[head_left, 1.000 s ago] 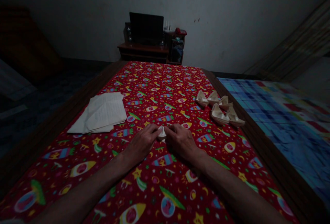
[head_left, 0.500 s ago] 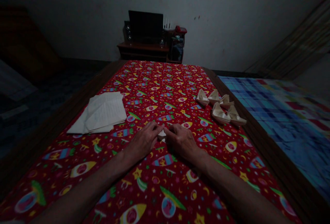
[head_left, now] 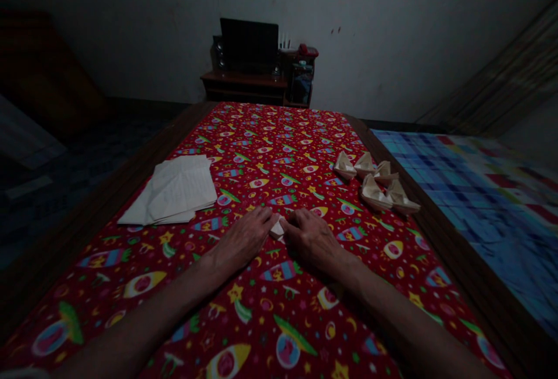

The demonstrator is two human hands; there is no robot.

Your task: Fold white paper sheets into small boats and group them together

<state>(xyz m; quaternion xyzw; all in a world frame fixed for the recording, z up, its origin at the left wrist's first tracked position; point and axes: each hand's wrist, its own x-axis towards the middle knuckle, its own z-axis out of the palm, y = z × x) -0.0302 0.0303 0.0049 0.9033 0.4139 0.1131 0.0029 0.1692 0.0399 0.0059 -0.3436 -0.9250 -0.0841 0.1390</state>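
Between my two hands, close above the red patterned cloth [head_left: 279,303], is a small piece of folded white paper [head_left: 278,229]. My left hand [head_left: 249,232] pinches its left side, fingers curled and closed. On the other side my right hand [head_left: 310,235] grips it with thumb and bent fingers. Much of the paper is hidden behind the fingers. Several folded paper boats [head_left: 375,194] stand in a cluster to the right, beyond my right hand. A stack of white paper sheets [head_left: 174,190] lies to the left, apart from my left hand.
Dark wooden edges [head_left: 403,184] run along both sides of the cloth. At the far end stand a black monitor [head_left: 249,47] and speakers on a brown desk [head_left: 244,81], with a red telephone [head_left: 308,50] beside them. A blue checked sheet [head_left: 462,204] lies at the right.
Both hands still hold the folded paper, and a little more of its white top shows between the fingers. The whole view has shifted slightly.
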